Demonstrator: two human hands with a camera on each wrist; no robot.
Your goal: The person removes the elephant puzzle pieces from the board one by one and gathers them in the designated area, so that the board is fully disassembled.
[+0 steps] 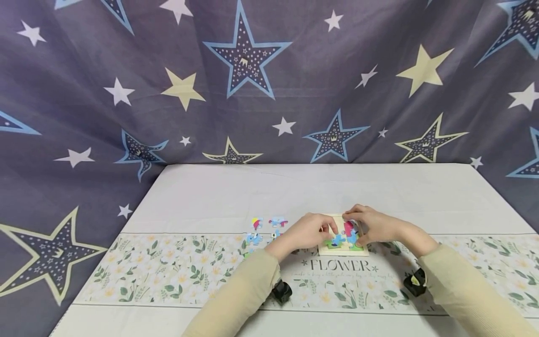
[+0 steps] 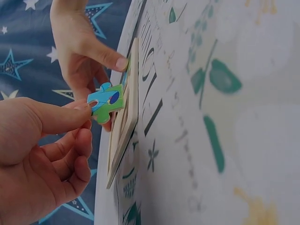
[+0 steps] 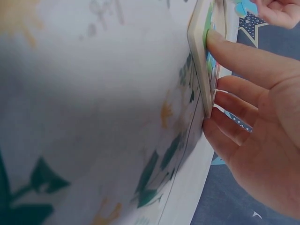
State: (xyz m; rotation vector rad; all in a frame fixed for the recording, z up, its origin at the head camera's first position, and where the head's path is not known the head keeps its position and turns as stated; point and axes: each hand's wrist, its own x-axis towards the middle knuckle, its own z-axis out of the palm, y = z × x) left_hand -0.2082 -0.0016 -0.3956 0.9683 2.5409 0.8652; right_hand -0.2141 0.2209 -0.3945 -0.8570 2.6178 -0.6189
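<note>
Jigsaw piece [image 2: 108, 103], blue-and-green, sits pinched in my left hand [image 1: 309, 230]; my half-curled right hand [image 1: 377, 225] holds a pale-wood tray [image 1: 343, 253] short of the floral white counter's [image 1: 311, 187] far edge.

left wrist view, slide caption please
Left hand pinches a blue and green puzzle piece over a wooden tray, right hand at its far side.

puzzle pieces [image 1: 254, 239] left of tray [image 1: 343, 253], others [image 1: 352, 239] apparently inside, curtain [image 1: 278, 105] behind
</note>
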